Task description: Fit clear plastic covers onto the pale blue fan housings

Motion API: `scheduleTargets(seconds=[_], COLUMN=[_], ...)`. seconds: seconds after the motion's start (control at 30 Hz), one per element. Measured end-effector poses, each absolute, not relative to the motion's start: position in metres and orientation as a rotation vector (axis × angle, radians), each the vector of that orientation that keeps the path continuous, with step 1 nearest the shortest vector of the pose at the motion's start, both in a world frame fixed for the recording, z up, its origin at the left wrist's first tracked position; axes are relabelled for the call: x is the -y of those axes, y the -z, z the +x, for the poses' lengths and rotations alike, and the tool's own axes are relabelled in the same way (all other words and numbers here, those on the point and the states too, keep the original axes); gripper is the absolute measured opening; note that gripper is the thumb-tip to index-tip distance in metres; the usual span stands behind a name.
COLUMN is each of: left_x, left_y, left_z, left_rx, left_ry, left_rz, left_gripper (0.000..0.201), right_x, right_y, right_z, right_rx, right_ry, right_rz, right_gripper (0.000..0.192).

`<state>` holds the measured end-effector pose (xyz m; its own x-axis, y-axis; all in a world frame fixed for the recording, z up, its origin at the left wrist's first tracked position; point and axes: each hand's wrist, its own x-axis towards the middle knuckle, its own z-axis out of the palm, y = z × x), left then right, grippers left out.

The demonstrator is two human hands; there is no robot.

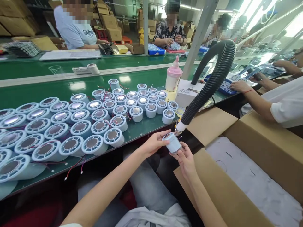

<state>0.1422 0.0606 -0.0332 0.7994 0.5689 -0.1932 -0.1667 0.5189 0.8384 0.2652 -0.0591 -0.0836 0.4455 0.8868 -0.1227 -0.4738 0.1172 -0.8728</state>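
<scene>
Both my hands hold one small white round part point(172, 142) with a metal disc face, over my lap just off the green table's front edge. My left hand point(155, 142) grips its left side with fingers over the top. My right hand point(186, 159) supports it from below and the right. The white nozzle of a black ribbed hose point(210, 83) ends right above the part, nearly touching it. Several identical white parts point(78, 126) with red and black wires stand in rows on the green belt point(35, 91) to my left.
An open cardboard box point(255, 176) lined with white foam sits at my right. A pink-capped bottle point(173, 77) and a white unit point(189, 93) stand by the hose. A co-worker's arm point(258, 102) reaches in from the right. Other people work across the belt.
</scene>
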Motion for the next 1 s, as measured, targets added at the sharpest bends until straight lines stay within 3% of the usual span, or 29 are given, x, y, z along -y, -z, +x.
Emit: scheduleTargets(seconds=[0.3,0.67,1.0], left_x=[-0.046,0.003,0.016], left_y=[0.021,-0.019,-0.023], left_z=[0.098,0.05,0.043], left_rx=[-0.584,-0.454,-0.429], left_ry=[-0.505,-0.547,-0.572], left_rz=[0.998,1.434,1.635], left_gripper=[0.067,0.075,0.066], right_x=[0.063,0.094,0.095], right_y=[0.053,0.009,-0.006], right_z=[0.261,0.255,0.246], right_rx=[0.591,0.689,0.493], right_ry=[-1.315,-1.832,-2.172], right_rz=[-1.005,-1.015,-1.1], right_gripper=[0.046,0.046,0.066])
